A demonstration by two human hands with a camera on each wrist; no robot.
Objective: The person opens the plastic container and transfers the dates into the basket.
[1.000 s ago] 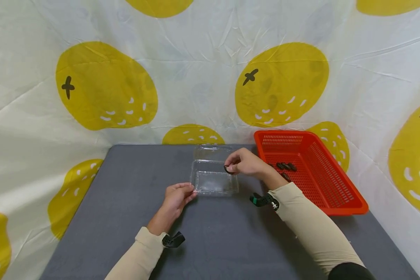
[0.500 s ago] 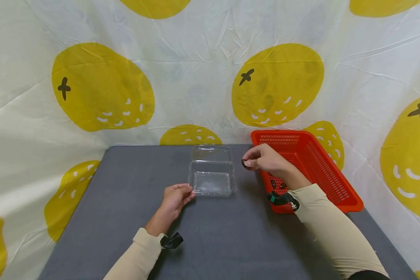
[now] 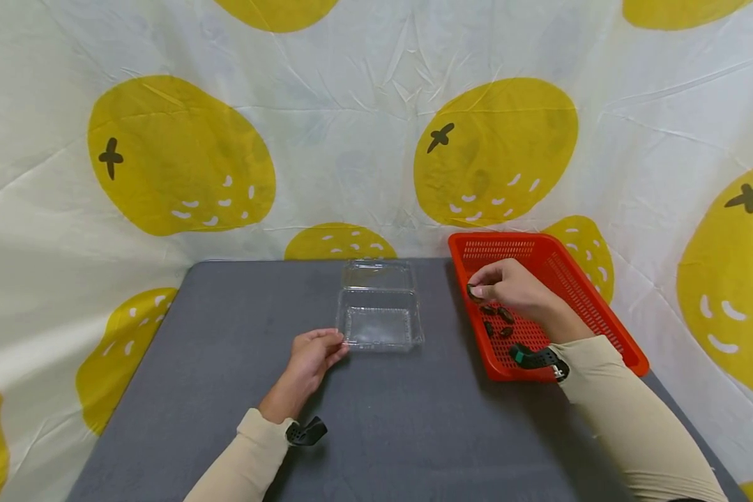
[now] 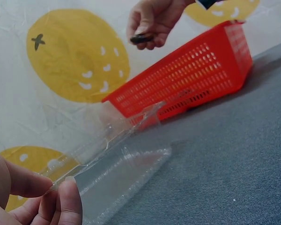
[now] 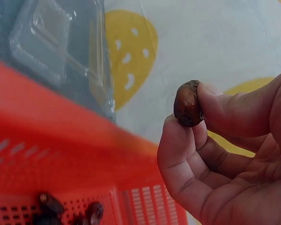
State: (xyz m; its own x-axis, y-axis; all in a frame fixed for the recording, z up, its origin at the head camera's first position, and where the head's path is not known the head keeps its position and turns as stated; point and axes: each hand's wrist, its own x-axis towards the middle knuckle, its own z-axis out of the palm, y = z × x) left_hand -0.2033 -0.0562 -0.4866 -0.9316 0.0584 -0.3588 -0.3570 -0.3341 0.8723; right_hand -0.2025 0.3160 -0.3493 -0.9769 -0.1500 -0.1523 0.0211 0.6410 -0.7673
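In the head view my left hand [image 3: 314, 357] pinches the front left corner of a clear plastic clamshell box [image 3: 379, 324], whose lid [image 3: 378, 275] lies back, away from me. The left wrist view shows thumb and fingertips on the box's thin rim [image 4: 65, 177]. My right hand [image 3: 508, 287] is above the left side of a red basket [image 3: 502, 238], holding a dark brown date [image 5: 188, 105] between thumb and fingertips. That date is glossy and wrinkled. Several more dates [image 3: 505, 315] lie on the basket's floor, below the right hand.
A grey table [image 3: 245, 314] carries the box and the basket. Behind it hangs a white cloth [image 3: 351, 153] printed with yellow fruit. The basket's raised left wall stands between its dates and the box. Black straps circle both wrists.
My right hand, still pinching the date, has moved right from above the clear box to above the basket. The left hand stays at the box's corner.
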